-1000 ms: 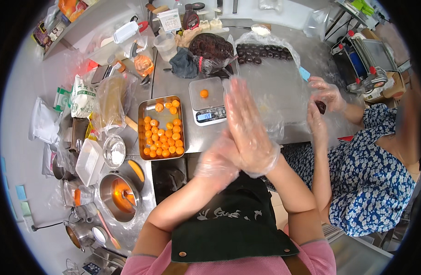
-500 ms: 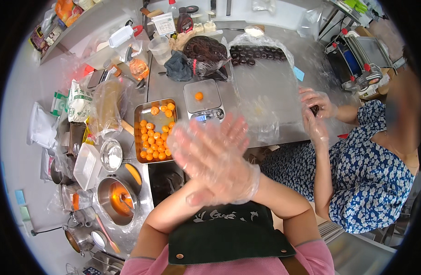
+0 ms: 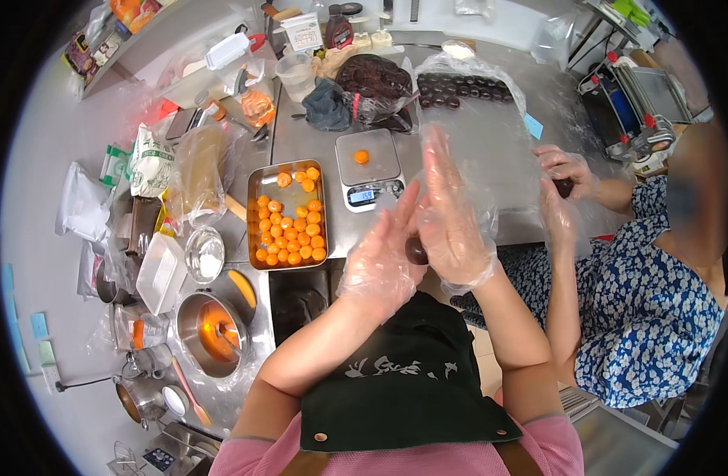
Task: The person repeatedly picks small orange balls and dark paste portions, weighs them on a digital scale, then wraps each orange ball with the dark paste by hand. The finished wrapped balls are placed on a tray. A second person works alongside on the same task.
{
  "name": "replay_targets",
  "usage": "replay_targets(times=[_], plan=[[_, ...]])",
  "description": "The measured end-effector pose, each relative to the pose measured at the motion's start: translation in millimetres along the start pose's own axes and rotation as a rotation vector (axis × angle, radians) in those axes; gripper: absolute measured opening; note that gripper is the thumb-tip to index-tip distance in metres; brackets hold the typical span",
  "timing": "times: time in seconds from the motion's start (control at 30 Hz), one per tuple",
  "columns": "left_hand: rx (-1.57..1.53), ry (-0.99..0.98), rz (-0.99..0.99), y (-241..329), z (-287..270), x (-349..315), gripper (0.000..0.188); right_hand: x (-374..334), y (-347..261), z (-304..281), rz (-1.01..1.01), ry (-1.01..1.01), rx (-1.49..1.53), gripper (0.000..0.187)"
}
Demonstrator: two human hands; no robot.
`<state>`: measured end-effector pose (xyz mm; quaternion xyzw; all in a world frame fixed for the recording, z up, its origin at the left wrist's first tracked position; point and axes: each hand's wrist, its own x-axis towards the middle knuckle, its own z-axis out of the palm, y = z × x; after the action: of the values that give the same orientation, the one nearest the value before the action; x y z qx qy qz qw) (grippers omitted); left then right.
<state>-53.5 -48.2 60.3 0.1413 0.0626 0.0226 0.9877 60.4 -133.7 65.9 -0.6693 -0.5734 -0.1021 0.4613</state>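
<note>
My left hand (image 3: pixel 386 255) and my right hand (image 3: pixel 457 230) both wear clear plastic gloves. Their palms face each other with the fingers stretched out, and a dark brown paste ball (image 3: pixel 416 251) is held between them near the heels of the hands. Left of my hands is a metal tray (image 3: pixel 253 198) of round orange egg yolks (image 3: pixel 291 231). Behind the hands stands a white kitchen scale (image 3: pixel 349 185) with one egg yolk (image 3: pixel 361 157) on its plate.
At my right, a co-worker's gloved hands (image 3: pixel 566 186) hold a dark ball. Rows of dark balls (image 3: pixel 463 89) lie on plastic film (image 3: pixel 479 151). A bag of dark paste (image 3: pixel 372 83) sits behind the scale. A steel bowl (image 3: pixel 188 337) with orange liquid stands at left.
My hands went from lying crossed over each other to upright with palms facing, and the dark ball between them now shows. The whole scene has shifted slightly right in view.
</note>
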Motion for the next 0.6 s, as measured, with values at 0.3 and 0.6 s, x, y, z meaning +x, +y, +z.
replay_targets(times=[0.3,0.6], plan=[[0.077,0.194,0.014,-24,-27,-4,0.061,4,-13,-2,0.021,-0.119,-0.048,0.081],[-0.043,-0.029,0.151,-30,-17,9,0.054,13,-15,2,-0.023,-0.154,-0.153,0.089]])
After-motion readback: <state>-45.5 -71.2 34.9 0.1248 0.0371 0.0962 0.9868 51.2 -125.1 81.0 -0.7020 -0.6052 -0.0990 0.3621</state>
